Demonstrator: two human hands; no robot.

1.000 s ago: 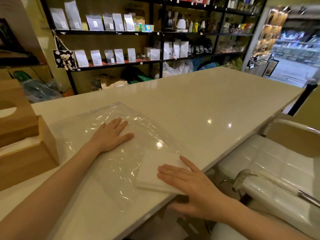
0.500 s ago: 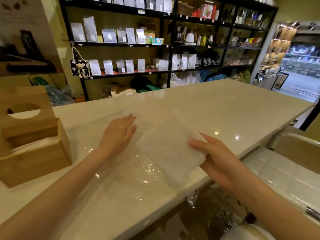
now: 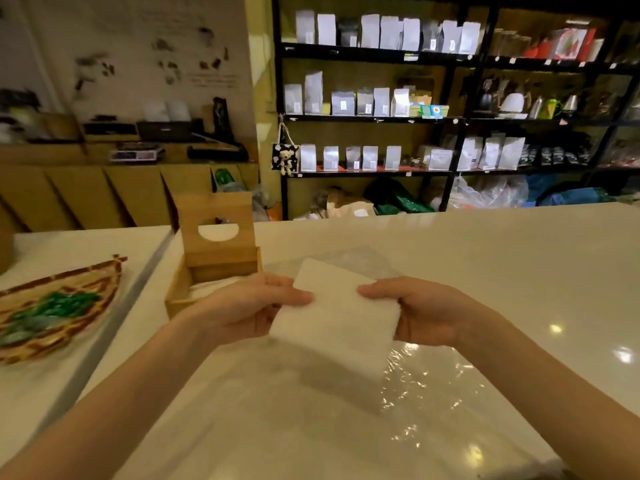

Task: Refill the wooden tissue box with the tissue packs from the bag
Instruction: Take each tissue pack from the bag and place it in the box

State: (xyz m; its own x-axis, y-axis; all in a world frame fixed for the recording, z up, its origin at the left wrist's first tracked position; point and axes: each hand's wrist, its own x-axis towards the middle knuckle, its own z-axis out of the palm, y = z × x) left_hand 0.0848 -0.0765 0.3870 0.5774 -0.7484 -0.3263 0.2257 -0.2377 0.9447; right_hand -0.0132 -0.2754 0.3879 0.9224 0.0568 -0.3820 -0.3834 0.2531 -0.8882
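The tissue pack (image 3: 334, 315), a flat white slab, sits at the centre of the frame, lifted off the bench (image 3: 485, 258) and tilted so its far edge is higher. Each hand takes one side of it. The left hand (image 3: 249, 308) has its grip closed on the left edge, thumb on top and the other fingers below. The right hand (image 3: 420, 311) has its grip closed on the right edge in the same way, thumb lying across the top face. Both forearms run in from the bottom corners of the frame.

Below and to the right of the pack the clear bag (image 3: 426, 386) lies flat and crinkled on the bench, catching light in the lower right; more of its film shows just beyond the pack's far edge.

The box (image 3: 216, 258) stands left of centre on the bench, just beyond the left hand, with its lid raised upright so the oval slot faces the camera. White tissue shows inside the open base.

In the left of the frame a woven tray (image 3: 59, 306) with green items rests on a second white surface. Dark shelves (image 3: 381, 117) carrying pale pouches fill the upper right
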